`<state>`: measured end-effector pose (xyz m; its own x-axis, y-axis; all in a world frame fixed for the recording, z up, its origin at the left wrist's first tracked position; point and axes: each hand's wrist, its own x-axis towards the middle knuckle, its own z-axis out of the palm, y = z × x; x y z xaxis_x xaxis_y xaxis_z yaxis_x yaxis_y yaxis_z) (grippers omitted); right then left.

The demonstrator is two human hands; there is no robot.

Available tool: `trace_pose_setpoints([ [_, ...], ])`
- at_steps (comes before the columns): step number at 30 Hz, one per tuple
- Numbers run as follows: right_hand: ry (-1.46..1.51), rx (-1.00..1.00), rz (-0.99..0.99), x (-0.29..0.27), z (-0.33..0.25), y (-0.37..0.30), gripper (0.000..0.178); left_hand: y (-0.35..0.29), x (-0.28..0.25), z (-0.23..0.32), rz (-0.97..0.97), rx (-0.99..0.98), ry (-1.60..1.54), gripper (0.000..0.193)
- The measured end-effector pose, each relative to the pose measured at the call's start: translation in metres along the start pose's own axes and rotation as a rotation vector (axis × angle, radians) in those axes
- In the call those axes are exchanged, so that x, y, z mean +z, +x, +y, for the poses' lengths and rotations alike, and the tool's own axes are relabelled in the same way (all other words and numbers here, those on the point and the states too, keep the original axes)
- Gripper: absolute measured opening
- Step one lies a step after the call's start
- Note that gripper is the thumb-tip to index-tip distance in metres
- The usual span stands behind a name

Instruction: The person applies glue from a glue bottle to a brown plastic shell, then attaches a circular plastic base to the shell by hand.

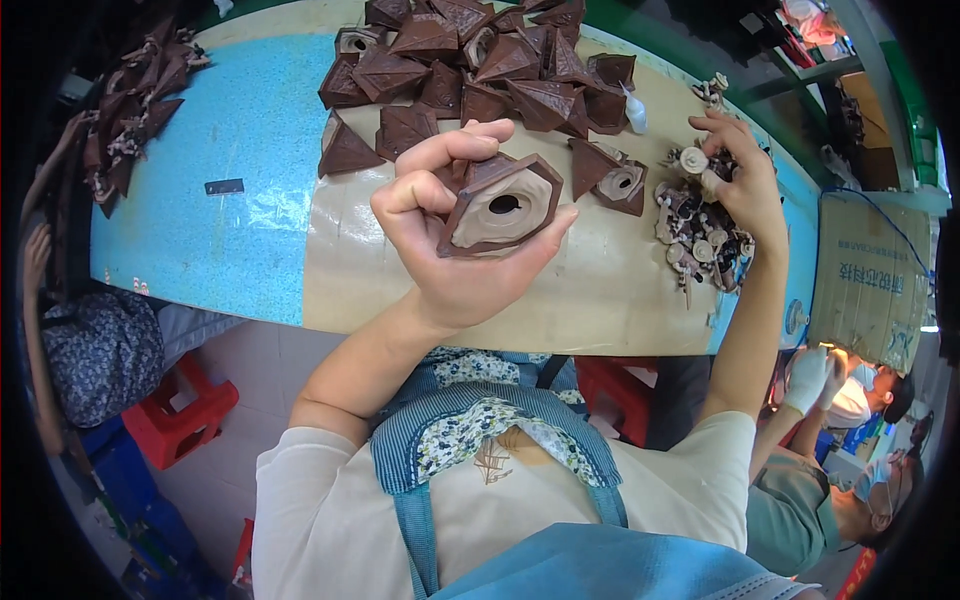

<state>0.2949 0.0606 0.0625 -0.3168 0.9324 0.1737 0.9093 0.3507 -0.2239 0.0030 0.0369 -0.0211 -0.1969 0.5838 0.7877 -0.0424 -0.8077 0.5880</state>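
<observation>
A hand could pass over the tan table covering (610, 305) between the left hand (455, 225), raised with a brown roof-shaped piece (513, 211), and the cream-and-dark heap of small parts (700, 245) by the right hand (738, 175). Farther out, piled brown pieces (480, 60) block the way; leftward, the blue surface (240, 100) lies open around a flat dark strip (224, 186).

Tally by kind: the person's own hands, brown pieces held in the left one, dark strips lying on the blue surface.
Hands: 2, left hand and right hand
Brown piece held: 1
Dark strip: 1
Total: 4
</observation>
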Motion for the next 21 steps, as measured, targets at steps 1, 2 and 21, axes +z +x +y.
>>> trace_pose_setpoints([
  [1,0.115,0.036,0.045,-0.002,-0.001,-0.005,0.025,0.000,0.000,-0.002,0.007,0.001,-0.037,0.077],
  [2,0.230,0.073,0.092,-0.004,-0.003,-0.012,0.026,0.000,-0.001,-0.002,0.012,0.003,-0.073,0.076],
  [21,1.282,0.324,0.027,0.074,-0.140,-0.096,0.036,-0.026,-0.020,0.035,-0.582,-0.796,-0.333,0.057],
])
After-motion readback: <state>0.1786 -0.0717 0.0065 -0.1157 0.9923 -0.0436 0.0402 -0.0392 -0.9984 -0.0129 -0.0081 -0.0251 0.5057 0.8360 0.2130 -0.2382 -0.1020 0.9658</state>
